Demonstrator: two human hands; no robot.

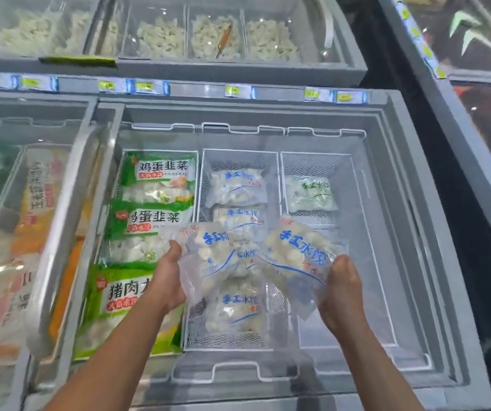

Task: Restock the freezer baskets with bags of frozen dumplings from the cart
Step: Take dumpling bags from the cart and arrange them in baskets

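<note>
My left hand (169, 277) grips a clear bag of dumplings with blue print (211, 256) by its left edge, above the middle wire basket (239, 154). My right hand (343, 295) grips a second blue-print bag (297, 253) by its right edge, over the gap between the middle and right baskets. Several blue-print bags lie in the middle basket, one at the back (236, 186) and one at the front (236, 310). The right basket (317, 157) holds one green-print bag (312, 193) at its far end. The cart is out of view.
The left compartment holds green packaged dumpling bags (155, 176) stacked front to back. The freezer's slid-open glass lid with its grey handle (60, 226) covers orange and green packs on the left. Behind are bins of loose dumplings (214, 37). Another freezer (475, 114) stands at the right.
</note>
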